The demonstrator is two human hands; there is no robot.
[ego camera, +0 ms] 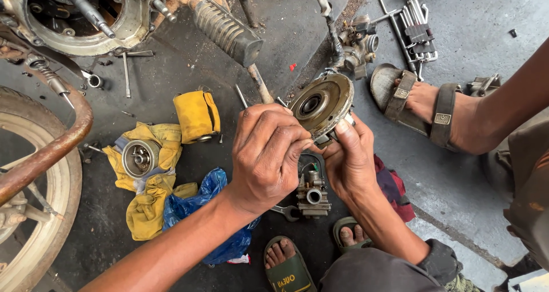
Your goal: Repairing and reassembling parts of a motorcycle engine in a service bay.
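Greasy metal fills my view: my left hand [269, 155] and right hand [347, 160] both have their fingers curled tight around a round metal disc part [321, 102], held above the dark floor [469, 177]. Just below them a small carburettor [311, 193] lies beside a blue plastic bag [200, 203] and yellow rags [150, 183].

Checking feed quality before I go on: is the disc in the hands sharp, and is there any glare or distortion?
Head view: disc sharp, soft daylight sheen only; left hand and right hand crisp; wheel bowed by wide lens at the edge.
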